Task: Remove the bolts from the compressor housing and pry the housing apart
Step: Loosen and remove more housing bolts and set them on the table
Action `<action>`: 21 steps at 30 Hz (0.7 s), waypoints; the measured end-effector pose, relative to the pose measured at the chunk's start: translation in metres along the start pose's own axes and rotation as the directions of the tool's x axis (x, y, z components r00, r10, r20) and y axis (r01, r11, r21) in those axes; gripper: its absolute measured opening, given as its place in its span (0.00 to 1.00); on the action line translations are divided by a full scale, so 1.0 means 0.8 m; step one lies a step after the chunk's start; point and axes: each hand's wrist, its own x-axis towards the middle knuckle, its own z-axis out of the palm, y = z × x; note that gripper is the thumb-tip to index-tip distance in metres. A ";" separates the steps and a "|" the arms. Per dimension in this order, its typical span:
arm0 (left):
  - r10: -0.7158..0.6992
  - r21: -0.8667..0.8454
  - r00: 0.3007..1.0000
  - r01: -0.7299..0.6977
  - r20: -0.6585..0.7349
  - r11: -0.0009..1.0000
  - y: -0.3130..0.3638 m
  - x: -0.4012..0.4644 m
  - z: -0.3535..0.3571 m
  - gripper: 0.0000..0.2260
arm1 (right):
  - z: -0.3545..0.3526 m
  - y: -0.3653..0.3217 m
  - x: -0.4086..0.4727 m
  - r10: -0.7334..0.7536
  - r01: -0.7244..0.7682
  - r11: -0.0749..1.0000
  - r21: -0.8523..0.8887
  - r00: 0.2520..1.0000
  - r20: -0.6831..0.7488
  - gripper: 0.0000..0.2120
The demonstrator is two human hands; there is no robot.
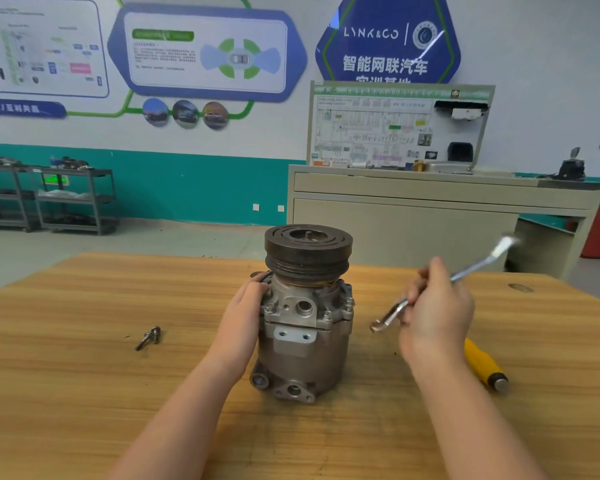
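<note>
I see the compressor standing upright at the centre of the frame on the wooden table, pulley end up, so its long axis runs vertical. My left hand rests against its left flank just under the pulley, fingers laid on the housing, seemingly to steady it rather than grasp it. My right hand pinches a slim wrench mid-shaft, held in the air to the right of the housing; its lower end points down-left toward the flange bolts, which sit left of that tip and lower. The right hand is thus the working one. Two removed bolts lie left of centre. A yellow-handled tool lies at right. On the wall, upper right, I read "LYNK&CO" and "智能网联汽车".
</note>
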 end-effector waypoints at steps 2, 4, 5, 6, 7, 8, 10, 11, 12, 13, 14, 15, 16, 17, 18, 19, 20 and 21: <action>0.008 -0.006 1.000 -0.008 0.001 1.000 -0.002 0.000 -0.001 0.16 | -0.011 -0.008 0.012 0.098 -0.051 0.983 -0.178 0.958 0.270 0.13; 0.017 -0.006 1.000 -0.017 0.006 1.000 -0.003 0.000 -0.001 0.15 | -0.018 -0.010 0.011 0.194 0.013 0.924 -0.383 0.847 0.495 0.23; 0.021 -0.001 1.000 -0.021 0.001 1.000 -0.003 0.001 -0.001 0.15 | -0.020 -0.007 0.006 0.207 0.109 0.866 -0.487 0.810 0.549 0.24; 0.027 0.007 1.000 -0.027 -0.004 1.000 -0.004 0.002 -0.001 0.14 | -0.020 -0.001 -0.001 0.193 0.206 0.808 -0.552 0.792 0.578 0.23; 0.034 0.015 0.999 -0.034 -0.006 0.999 -0.003 0.002 -0.001 0.14 | -0.020 0.007 -0.006 0.157 0.278 0.769 -0.575 0.790 0.593 0.20; 0.040 0.025 0.999 -0.040 -0.003 0.999 -0.003 0.002 -0.001 0.13 | -0.019 0.013 -0.010 0.117 0.308 0.758 -0.575 0.803 0.584 0.16; 0.052 0.039 0.999 -0.053 0.015 0.998 -0.002 0.001 -0.001 0.14 | -0.018 0.022 -0.012 0.060 0.300 0.779 -0.551 0.838 0.542 0.12; 0.054 0.042 0.998 -0.055 0.025 0.998 -0.001 0.000 -0.001 0.16 | -0.018 0.025 -0.011 0.048 0.286 0.789 -0.544 0.854 0.518 0.12; 0.051 0.044 0.998 -0.053 0.030 0.998 0.000 -0.001 -0.001 0.17 | -0.017 0.025 -0.012 0.038 0.280 0.790 -0.546 0.865 0.500 0.12; 0.046 0.043 0.998 -0.047 0.031 0.998 0.001 -0.001 -0.001 0.18 | -0.018 0.025 -0.011 0.021 0.290 0.788 -0.544 0.870 0.493 0.12; 0.044 0.044 0.999 -0.045 0.028 0.998 0.001 -0.001 -0.001 0.17 | -0.018 0.025 -0.010 0.011 0.298 0.788 -0.539 0.868 0.496 0.11; 0.041 0.044 0.999 -0.042 0.024 0.998 0.001 -0.001 -0.001 0.14 | -0.019 0.026 -0.009 0.011 0.301 0.797 -0.524 0.859 0.512 0.10; 0.035 0.042 0.999 -0.036 0.022 0.998 0.001 -0.001 -0.002 0.13 | -0.020 0.025 -0.008 0.023 0.293 0.813 -0.503 0.847 0.531 0.08; 0.028 0.038 0.999 -0.029 0.022 0.999 0.001 -0.001 -0.001 0.13 | -0.021 0.025 -0.007 0.036 0.290 0.823 -0.488 0.831 0.555 0.06; 0.021 0.035 0.999 -0.022 0.026 0.999 0.002 -0.002 -0.001 0.13 | -0.022 0.025 -0.007 0.048 0.287 0.832 -0.475 0.816 0.576 0.05; 0.018 0.034 0.999 -0.019 0.031 0.999 0.003 -0.003 -0.001 0.14 | -0.024 0.027 -0.006 0.060 0.282 0.839 -0.465 0.802 0.595 0.06; 0.015 0.030 0.999 -0.016 0.036 0.999 0.004 -0.004 -0.001 0.14 | -0.023 0.027 -0.008 0.070 0.268 0.850 -0.454 0.797 0.600 0.06; 0.015 0.025 0.999 -0.016 0.040 1.000 0.004 -0.004 -0.002 0.14 | -0.023 0.030 -0.008 0.070 0.263 0.851 -0.455 0.801 0.594 0.04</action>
